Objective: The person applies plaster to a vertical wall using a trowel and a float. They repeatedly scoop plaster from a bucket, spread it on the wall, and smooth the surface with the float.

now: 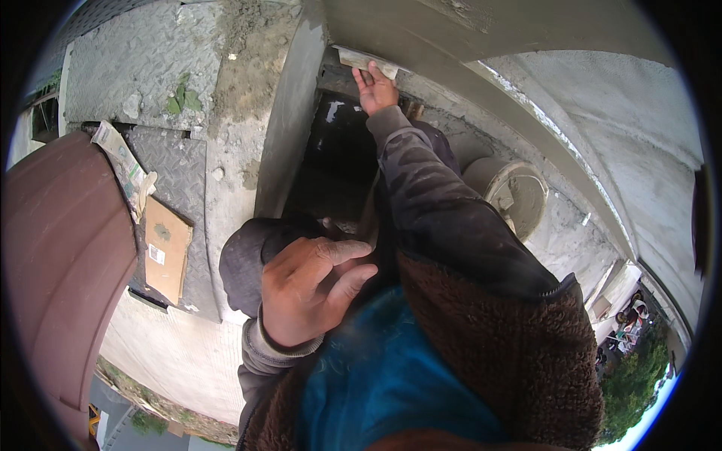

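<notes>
At the far end of my stretched right arm, my right hand (377,92) grips a pale flat strip (365,62) against the foot of a smooth grey cement wall (421,34). The fingertips lie along its near edge; how the far side is held stays hidden. My left hand (310,284) is raised close to my body, above my bent leg. Its thumb and forefinger curve toward each other with a gap between them, and nothing shows in it. The other fingers are partly hidden.
A mortar-smeared bucket (519,194) stands right of my arm. Below lies a dark recess (331,161), bordered by a cement-coated side wall (292,113). At left are a metal tread plate (180,180), a cardboard piece (167,248) and a large brown plastic object (68,263).
</notes>
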